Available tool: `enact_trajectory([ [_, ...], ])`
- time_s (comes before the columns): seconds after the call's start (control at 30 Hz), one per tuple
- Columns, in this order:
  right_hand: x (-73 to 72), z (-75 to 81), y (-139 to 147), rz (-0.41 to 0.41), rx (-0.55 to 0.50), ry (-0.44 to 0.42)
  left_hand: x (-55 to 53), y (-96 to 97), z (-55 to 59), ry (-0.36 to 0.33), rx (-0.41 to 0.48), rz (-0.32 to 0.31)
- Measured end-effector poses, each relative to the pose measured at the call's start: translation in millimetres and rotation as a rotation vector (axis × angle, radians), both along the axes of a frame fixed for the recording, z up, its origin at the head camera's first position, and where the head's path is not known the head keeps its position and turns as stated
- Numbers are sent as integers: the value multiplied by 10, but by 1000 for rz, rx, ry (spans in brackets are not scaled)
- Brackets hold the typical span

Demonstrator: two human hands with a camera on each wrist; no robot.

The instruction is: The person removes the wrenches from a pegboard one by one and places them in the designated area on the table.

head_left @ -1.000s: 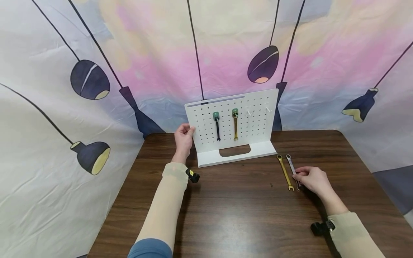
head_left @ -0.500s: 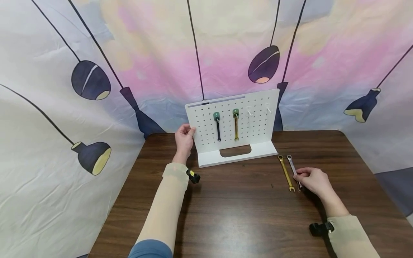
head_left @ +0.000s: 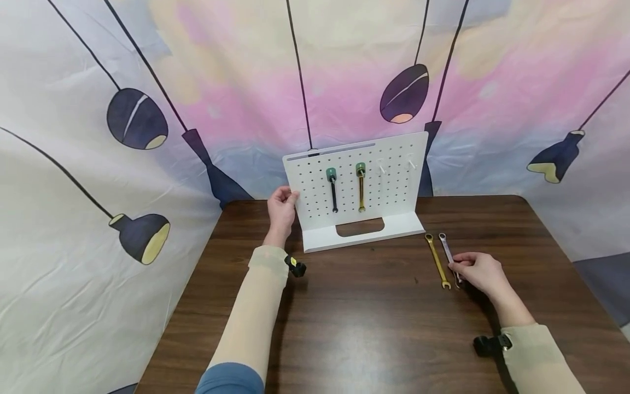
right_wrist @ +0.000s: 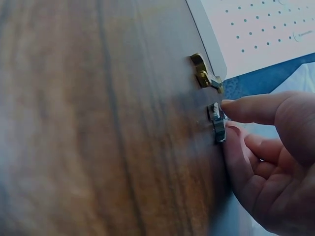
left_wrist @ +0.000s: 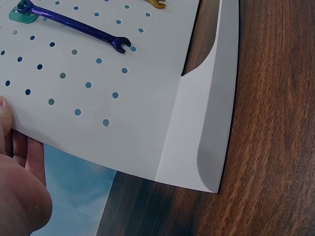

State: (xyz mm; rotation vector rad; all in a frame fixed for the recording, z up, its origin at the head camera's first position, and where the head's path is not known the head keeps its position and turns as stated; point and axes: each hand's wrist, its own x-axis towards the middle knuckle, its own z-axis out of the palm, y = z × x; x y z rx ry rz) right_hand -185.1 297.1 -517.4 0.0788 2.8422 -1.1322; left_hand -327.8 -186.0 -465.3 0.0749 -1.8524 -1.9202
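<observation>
Head: lamp-printed cloth [head_left: 236,65] hangs behind a wooden table [head_left: 364,317]; the left hand [head_left: 281,212] grips the pegboard [head_left: 315,216] at its nine-o'clock edge, the right hand [head_left: 481,272] pinches a silver wrench [head_left: 445,247] at the pegboard's four o'clock. Left wrist: dark-grained table, three o'clock. Right wrist: blurred table, nine o'clock.

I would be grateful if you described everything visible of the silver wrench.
The silver wrench looks metallic, with a closed ring at its far end and a forked open end nearer the person. The right hand pinches its shaft. It lies on the brown table, roughly parallel to and apart from the gold wrench; any slight lift is unclear.
</observation>
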Motion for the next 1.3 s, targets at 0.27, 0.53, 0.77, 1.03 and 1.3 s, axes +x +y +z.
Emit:
enact_trajectory([
  [0.27, 8, 28, 82, -26, -169, -82, -18, 42, -6, -7, 11, -2],
  [0.53, 10, 70, 52, -138, -253, 17, -30, 69, 11, -4, 6, -1],
  [0.77, -108, 238, -227, -169, -223, 215, 4, 25, -38, -8, -2, -2],
  [1.03, -487, 298, -961, -26, -572, 155, 0, -6, 11, -23, -43, 11],
  [1.3, -897, 331, -1538, 13, -628, 203, 28, 16, 52, -45, -40, 25],
])
